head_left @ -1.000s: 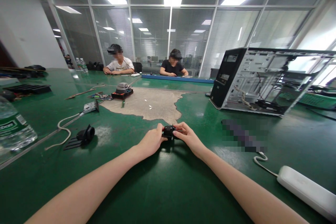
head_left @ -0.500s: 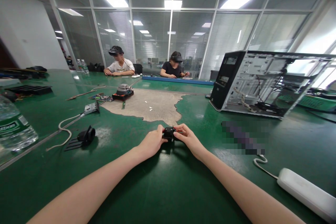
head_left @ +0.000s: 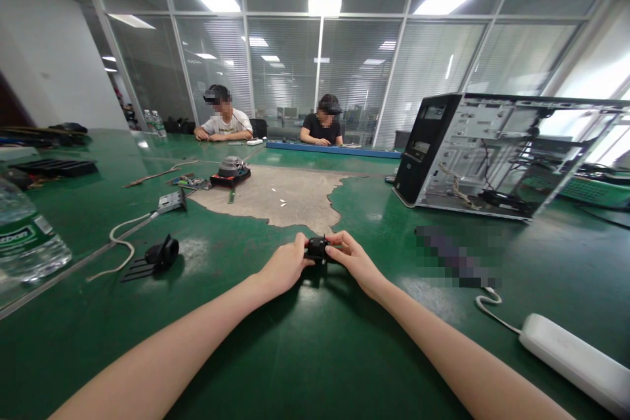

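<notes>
A small black part (head_left: 317, 247) is held between both hands just above the green table (head_left: 275, 354). My left hand (head_left: 288, 264) grips its left side between thumb and fingers. On its right side, the fingertips of my right hand (head_left: 355, 262) pinch it. The fingers cover both ends of the part, so its full shape is hidden. Farther left on the table lies another black part (head_left: 165, 252) with a round ring and long prongs, touched by neither hand.
An open computer case (head_left: 433, 151) stands at the right, near a white power strip (head_left: 573, 354). At left are a water bottle (head_left: 29, 236) and a metal bracket with cable (head_left: 172, 201). A cooler (head_left: 231, 170) sits farther back. Two people sit across the table.
My hands and the black part stay almost in place. Across the table, the hand of the person in black that was raised at the right has lowered.
</notes>
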{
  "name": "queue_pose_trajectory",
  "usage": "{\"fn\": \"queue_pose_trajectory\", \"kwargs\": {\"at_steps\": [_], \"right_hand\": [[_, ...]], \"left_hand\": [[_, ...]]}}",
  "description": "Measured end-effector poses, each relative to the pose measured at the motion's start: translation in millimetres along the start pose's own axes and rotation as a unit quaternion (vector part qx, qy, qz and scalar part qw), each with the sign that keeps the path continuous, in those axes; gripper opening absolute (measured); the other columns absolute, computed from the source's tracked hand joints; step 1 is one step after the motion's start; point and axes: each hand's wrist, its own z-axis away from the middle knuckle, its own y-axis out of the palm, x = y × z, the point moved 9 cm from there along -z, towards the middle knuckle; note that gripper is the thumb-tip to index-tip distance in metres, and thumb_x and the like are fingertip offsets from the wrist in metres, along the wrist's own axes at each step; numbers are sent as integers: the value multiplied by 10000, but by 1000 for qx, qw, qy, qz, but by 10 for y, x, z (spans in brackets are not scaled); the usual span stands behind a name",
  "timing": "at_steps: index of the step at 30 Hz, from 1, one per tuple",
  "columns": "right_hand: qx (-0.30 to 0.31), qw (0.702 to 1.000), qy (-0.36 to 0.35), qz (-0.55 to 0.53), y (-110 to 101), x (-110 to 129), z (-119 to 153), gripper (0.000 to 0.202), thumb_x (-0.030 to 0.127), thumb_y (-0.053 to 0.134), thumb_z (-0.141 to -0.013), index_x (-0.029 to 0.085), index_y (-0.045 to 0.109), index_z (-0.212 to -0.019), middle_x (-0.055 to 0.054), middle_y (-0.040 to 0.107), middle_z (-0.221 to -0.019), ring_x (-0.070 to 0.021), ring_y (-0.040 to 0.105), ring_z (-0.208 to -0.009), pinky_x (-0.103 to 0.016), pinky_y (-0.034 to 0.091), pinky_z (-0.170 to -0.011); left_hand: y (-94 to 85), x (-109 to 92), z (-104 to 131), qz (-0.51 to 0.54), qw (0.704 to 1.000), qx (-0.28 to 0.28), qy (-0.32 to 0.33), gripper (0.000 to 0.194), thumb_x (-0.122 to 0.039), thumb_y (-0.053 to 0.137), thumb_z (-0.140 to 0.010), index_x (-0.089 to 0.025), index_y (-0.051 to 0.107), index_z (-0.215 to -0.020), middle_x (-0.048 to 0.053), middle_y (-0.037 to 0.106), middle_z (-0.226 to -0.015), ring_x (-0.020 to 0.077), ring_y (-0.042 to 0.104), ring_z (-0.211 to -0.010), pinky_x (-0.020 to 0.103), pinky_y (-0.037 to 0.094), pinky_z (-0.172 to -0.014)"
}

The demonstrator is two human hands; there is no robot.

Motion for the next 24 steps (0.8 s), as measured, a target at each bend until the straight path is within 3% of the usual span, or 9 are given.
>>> {"fn": "queue_pose_trajectory", "kwargs": {"at_steps": [4,9,18,24], "right_hand": [[2,1000,18,6,-19,-42,-11,300,340,580,-682,219,482,-938,-14,530,-911,-131,523,-814,-307,387,-776],[48,998,3,-37,70,54,27,330,271,660,-608,229,459,-867,-1,544,-914,-145,530,-865,-319,378,-817],[-4,1000,15,-1,-24,-52,-11,308,351,599,-657,224,492,-917,-10,539,-904,-138,527,-825,-325,378,-803],[51,998,8,-44,74,33,9,368,250,685,-568,225,460,-858,3,551,-893,-141,535,-859,-314,373,-816]], "left_hand": [[-6,-6,5,2,1000,3,-7,278,-220,527,-742,-172,342,-943,83,596,-919,224,582,-864,277,423,-688],[-21,-17,12,-6,1000,11,-16,274,-221,526,-745,-172,341,-942,80,596,-900,229,587,-847,280,421,-672],[-4,-8,5,-8,1000,8,-8,280,-222,523,-747,-172,334,-947,95,599,-921,234,583,-867,289,419,-688],[-15,-9,11,-12,1000,5,-10,275,-223,525,-745,-171,339,-941,81,604,-881,233,592,-824,281,422,-662]]}}
